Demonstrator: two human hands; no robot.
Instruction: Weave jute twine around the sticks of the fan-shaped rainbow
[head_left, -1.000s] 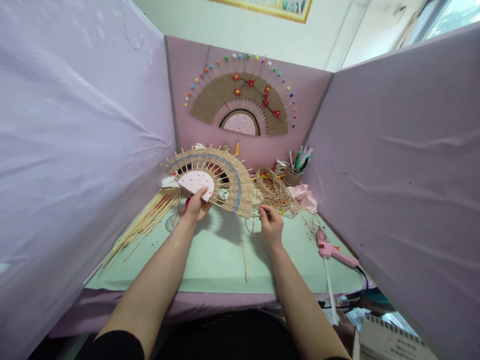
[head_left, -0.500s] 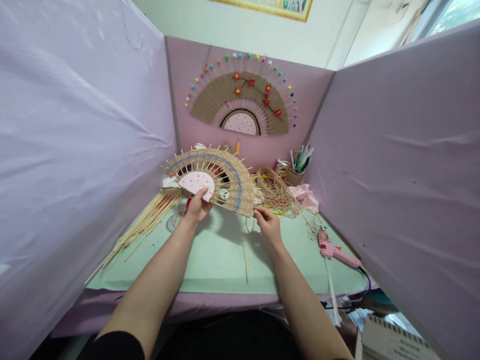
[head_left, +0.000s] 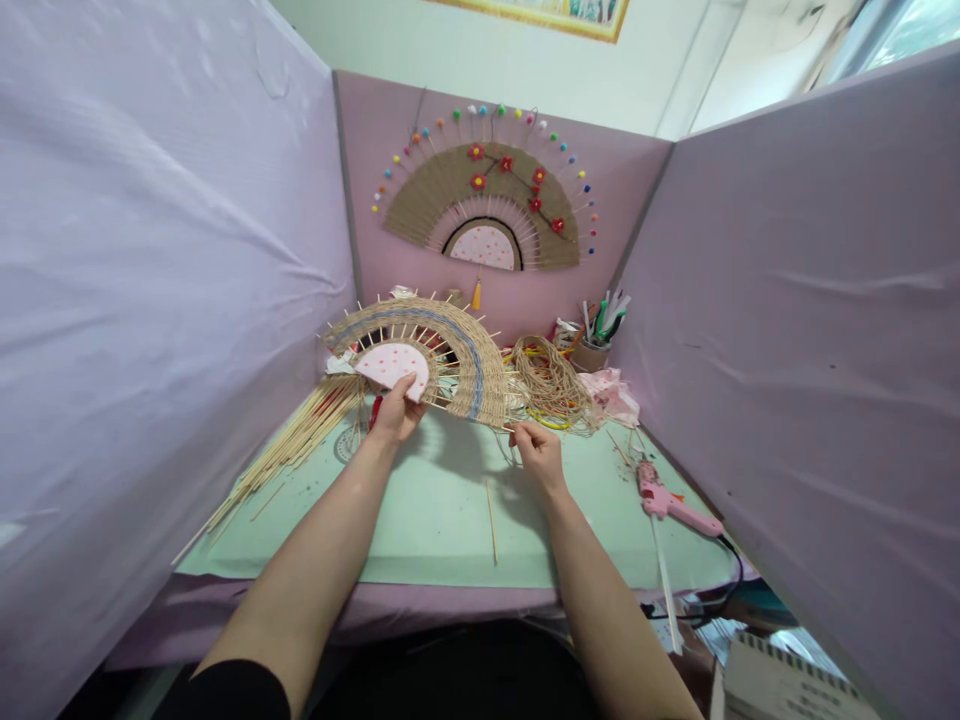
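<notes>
A half-round woven fan [head_left: 487, 375] of tan twine with a blue band and bare stick ends is held tilted above the table. My left hand [head_left: 397, 412] grips its pink dotted centre piece [head_left: 391, 366], thumb on top and fingers underneath. At the fan's lower right corner my right hand [head_left: 538, 452] is closed in a pinch, close to the end of the last stick. A loose strand of twine [head_left: 507, 452] hangs by those fingertips and appears to run into them; the exact grip is partly hidden.
Thin sticks [head_left: 289, 440] lie in a bundle on the left. Behind the fan are a twine coil [head_left: 551, 385] and a tool cup [head_left: 590, 354]. A pink glue gun [head_left: 675, 505] lies right; a single stick [head_left: 491, 520] lies in front. A finished fan [head_left: 435, 190] hangs behind.
My right hand has moved slightly down and right, off the fan's corner, with its fingers curled tighter. The twine loop below the corner has changed shape. My left hand keeps its hold.
</notes>
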